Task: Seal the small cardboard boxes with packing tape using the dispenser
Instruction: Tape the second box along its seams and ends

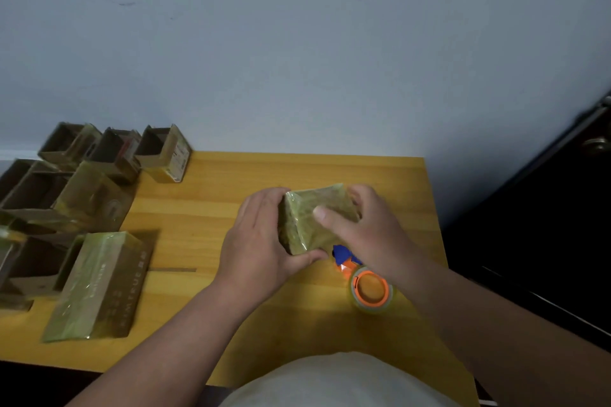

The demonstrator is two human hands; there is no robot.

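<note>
A small cardboard box (pixel 309 221), glossy with tape, stands in the middle of the wooden table (pixel 211 208). My left hand (pixel 258 241) grips its left side, thumb under the near corner. My right hand (pixel 367 225) holds the right side, its thumb laid across the taped face. The tape dispenser (pixel 368 287), blue and orange with a clear roll, lies on the table just near of the box, under my right wrist.
Several small cardboard boxes crowd the table's left part: open ones (pixel 162 152) at the back, a taped one (pixel 99 284) lying flat near the front. A wall stands right behind the table. Dark furniture (pixel 562 208) is at the right.
</note>
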